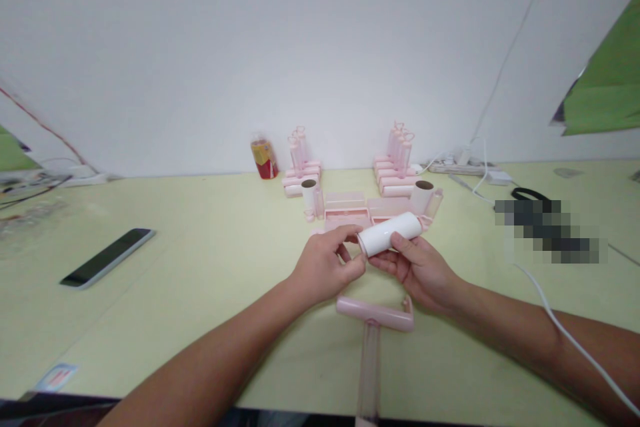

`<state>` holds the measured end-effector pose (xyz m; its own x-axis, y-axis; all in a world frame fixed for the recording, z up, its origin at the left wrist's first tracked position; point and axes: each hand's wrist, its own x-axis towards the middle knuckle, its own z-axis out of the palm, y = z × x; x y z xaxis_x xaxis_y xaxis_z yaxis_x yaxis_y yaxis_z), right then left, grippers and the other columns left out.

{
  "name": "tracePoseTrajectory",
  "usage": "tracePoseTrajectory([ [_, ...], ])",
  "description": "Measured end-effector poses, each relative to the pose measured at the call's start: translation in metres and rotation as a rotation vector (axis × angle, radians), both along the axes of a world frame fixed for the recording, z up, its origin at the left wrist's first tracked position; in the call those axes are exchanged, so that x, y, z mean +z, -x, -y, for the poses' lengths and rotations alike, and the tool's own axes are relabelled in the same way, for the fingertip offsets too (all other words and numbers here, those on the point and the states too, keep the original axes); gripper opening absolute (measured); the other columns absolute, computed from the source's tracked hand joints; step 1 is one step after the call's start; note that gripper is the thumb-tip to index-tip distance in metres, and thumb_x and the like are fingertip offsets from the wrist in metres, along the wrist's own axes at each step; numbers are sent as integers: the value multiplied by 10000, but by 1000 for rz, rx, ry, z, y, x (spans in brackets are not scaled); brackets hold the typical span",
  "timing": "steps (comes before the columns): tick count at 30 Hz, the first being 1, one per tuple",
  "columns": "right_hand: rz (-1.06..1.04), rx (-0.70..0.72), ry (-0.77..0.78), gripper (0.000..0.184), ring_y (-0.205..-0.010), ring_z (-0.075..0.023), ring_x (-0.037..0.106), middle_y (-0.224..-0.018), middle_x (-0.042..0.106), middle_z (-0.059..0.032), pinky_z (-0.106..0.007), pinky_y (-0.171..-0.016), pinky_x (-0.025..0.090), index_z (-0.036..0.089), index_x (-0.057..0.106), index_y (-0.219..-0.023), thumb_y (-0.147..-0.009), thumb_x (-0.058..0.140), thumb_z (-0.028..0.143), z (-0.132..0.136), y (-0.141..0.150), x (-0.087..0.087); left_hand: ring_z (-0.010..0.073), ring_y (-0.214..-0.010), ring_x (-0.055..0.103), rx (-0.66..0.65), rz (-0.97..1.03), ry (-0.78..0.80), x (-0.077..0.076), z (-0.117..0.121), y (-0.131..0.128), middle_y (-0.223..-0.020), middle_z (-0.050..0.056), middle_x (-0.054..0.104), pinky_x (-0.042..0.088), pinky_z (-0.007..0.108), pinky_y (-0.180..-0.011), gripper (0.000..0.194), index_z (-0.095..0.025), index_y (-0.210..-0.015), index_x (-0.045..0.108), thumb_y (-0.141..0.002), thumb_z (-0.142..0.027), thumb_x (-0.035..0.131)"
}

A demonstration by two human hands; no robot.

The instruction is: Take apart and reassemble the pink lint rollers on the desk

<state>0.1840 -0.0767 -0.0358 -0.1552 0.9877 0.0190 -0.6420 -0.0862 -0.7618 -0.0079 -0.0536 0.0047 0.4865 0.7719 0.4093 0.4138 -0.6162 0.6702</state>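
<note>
A white lint roller refill (390, 233) is held tilted above the table, its right end higher than its left. My right hand (417, 270) is closed round its underside, thumb on the front. My left hand (333, 260) grips the left end of the roll between thumb and fingers. Just below my hands lies a pink lint roller frame (375, 313) with a clear pinkish handle (369, 367) pointing toward me. Behind the held roll are open pink boxes (347, 217), partly hidden, with white rolls (309, 195) standing upright at either side.
Assembled pink lint rollers stand in two groups, left (300, 163) and right (397, 163), near the wall. A red and yellow packet (265, 158) is at the back. A phone (107, 258) lies left. A white cable (555, 323) crosses the right side, near a power strip (465, 167).
</note>
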Motion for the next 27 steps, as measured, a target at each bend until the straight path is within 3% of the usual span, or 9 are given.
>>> tracePoseTrajectory([
  [7, -1, -31, 8, 338, -871, -182, 707, -1041, 722, -102, -314, -800, 605, 165, 595, -1133, -855, 706, 321, -3, -3, -1, 38, -507, 465, -48, 167, 261, -6, -9, 2, -955, 54, 685, 371, 170, -486, 343, -150, -1100, 582, -780, -259, 636],
  [11, -8, -51, 27, 302, -846, -173, 705, -1009, 725, -94, -317, -786, 610, 164, 593, -1104, -859, 701, 303, -3, -3, 1, 50, -539, 455, 39, 199, 180, 6, -24, 20, -927, 34, 657, 370, 180, -512, 367, -154, -1104, 581, -773, -297, 649],
  [14, -9, -70, 30, 274, -828, -170, 703, -975, 726, -84, -322, -771, 614, 168, 592, -1082, -861, 698, 290, -3, -3, 2, 79, -574, 504, 234, -1, 6, 15, -44, 46, -917, 20, 666, 410, 206, -567, 357, -182, -1114, 624, -785, -320, 627],
  [17, 1, -65, 28, 270, -800, -168, 699, -956, 726, -77, -339, -752, 619, 177, 587, -1081, -861, 694, 291, -3, -3, 1, 126, -638, 575, 336, -293, -67, 13, -62, 67, -934, 20, 699, 450, 244, -641, 360, -221, -1114, 678, -780, -337, 608],
  [21, 32, -56, 22, 291, -800, -180, 698, -960, 723, -80, -342, -712, 625, 180, 578, -1087, -855, 697, 310, -1, -3, 0, 192, -772, 635, 288, -533, -109, -2, -73, 72, -987, 54, 714, 472, 274, -707, 358, -222, -1080, 723, -783, -370, 588],
  [27, 54, -36, -3, 290, -762, -178, 689, -922, 721, -70, -346, -674, 628, 178, 577, -1059, -847, 705, 329, -1, -3, -2, 222, -910, 647, 262, -624, -93, -12, -72, 63, -1040, 65, 717, 471, 284, -808, 306, -229, -1008, 739, -796, -365, 566],
])
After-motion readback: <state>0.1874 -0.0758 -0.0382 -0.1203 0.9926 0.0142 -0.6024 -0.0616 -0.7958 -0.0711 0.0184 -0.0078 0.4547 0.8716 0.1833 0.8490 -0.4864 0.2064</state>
